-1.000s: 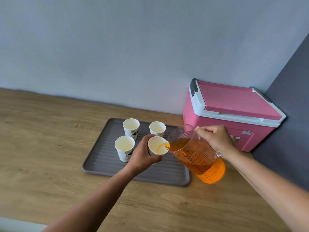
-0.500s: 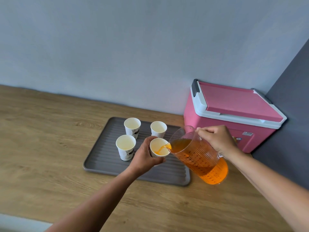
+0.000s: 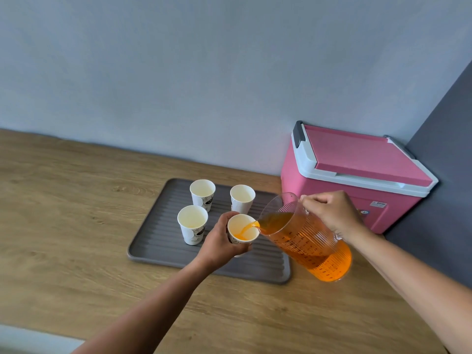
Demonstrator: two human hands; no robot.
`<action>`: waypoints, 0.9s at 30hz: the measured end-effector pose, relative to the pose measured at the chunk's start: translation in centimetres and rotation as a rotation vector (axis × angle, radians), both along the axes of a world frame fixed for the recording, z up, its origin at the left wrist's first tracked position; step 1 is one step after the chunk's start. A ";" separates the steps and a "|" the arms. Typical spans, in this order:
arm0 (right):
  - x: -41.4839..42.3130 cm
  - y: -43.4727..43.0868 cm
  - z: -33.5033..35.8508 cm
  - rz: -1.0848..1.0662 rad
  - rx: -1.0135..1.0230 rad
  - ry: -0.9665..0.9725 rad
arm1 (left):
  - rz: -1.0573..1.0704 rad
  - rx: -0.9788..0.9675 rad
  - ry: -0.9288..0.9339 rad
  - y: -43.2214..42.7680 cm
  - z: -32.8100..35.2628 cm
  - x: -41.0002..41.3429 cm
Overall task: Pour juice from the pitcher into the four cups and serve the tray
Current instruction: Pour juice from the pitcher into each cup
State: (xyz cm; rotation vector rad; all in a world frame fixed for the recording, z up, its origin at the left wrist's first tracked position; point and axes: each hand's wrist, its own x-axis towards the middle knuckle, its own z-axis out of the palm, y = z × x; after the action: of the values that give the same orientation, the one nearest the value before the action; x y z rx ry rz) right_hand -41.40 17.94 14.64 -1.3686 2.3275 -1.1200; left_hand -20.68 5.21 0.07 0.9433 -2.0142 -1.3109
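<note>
Tilting toward nine o'clock, the pitcher (image 3: 304,241) in the closed right hand (image 3: 329,214) pours juice (image 3: 246,228) into the cup (image 3: 242,229) gripped by the left hand (image 3: 221,242).

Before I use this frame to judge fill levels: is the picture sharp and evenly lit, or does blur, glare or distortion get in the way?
Head view: soft, even light, no harsh glare; the held cup and pitcher are sharp enough to show the juice stream; wide-angle bending tilts the wall line and the cooler; the forearms near the bottom edge look slightly soft.
</note>
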 end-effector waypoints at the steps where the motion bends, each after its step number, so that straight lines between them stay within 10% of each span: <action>1: -0.1 0.0 0.0 0.003 0.004 0.000 | 0.001 0.006 0.002 0.0 -0.1 0.0; 27: -1.3 -0.2 -0.7 0.041 0.034 0.043 | -0.017 0.041 -0.025 0.2 -0.8 -0.1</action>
State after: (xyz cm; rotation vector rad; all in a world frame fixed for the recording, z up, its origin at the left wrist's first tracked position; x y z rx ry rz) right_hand -42.68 17.76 13.90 -1.4352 2.3254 -1.0441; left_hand -20.74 5.40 -0.74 0.9676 -2.0258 -1.3603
